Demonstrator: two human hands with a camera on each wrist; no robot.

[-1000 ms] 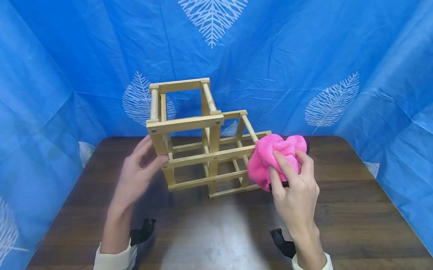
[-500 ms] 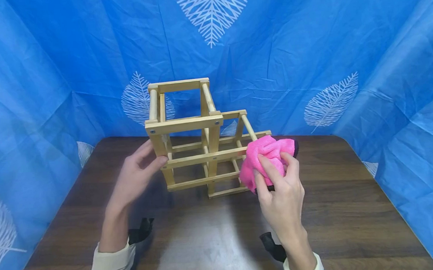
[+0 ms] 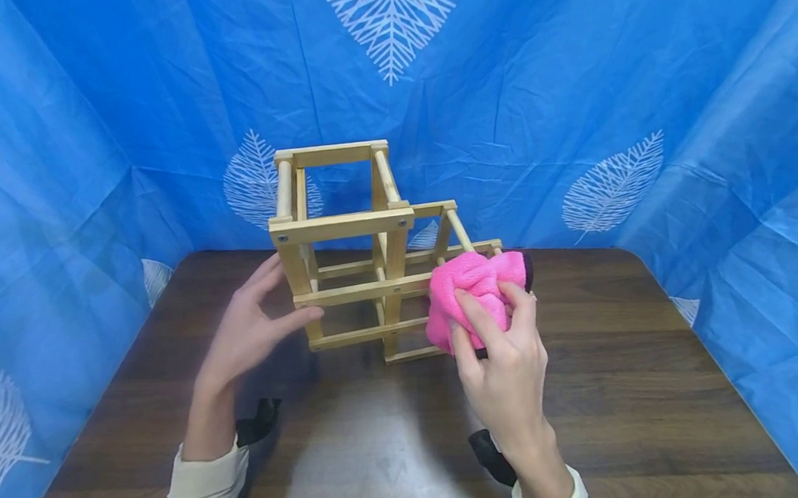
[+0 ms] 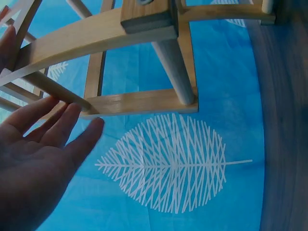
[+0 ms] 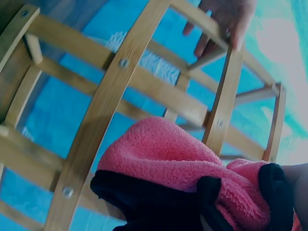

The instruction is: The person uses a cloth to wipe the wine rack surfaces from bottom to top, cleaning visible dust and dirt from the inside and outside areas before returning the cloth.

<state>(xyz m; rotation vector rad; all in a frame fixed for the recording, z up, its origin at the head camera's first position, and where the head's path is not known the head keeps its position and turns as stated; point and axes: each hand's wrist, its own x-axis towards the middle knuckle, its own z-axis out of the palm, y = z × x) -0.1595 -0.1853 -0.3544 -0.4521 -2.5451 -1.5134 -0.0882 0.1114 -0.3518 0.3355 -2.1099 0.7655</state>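
Observation:
A stepped wooden rack point(image 3: 394, 288) of pale slats and round dowels stands on the table. My left hand point(image 3: 245, 337) holds its left end, thumb across the front and fingers along the outer side. Fingertips touch a dowel point(image 4: 55, 89) in the left wrist view. In my right hand point(image 3: 507, 359) is a bunched pink cloth point(image 3: 468, 294) with black edging, pinched between thumb and fingers. The cloth lies against the front of the rack's lower right part and hides the slats there. Close up, the right wrist view shows the fluffy cloth point(image 5: 159, 144) beside the slats.
Dark wood-grained table point(image 3: 646, 387) extends around the rack and toward both sides. Blue fabric point(image 3: 500, 111) printed with white leaves hangs behind and on both sides. Black straps point(image 3: 491, 457) stick out near the wrists.
My right hand has moved left with the pink cloth along the rack's front. The left thumb has shifted slightly lower, while the rack stays in nearly the same place.

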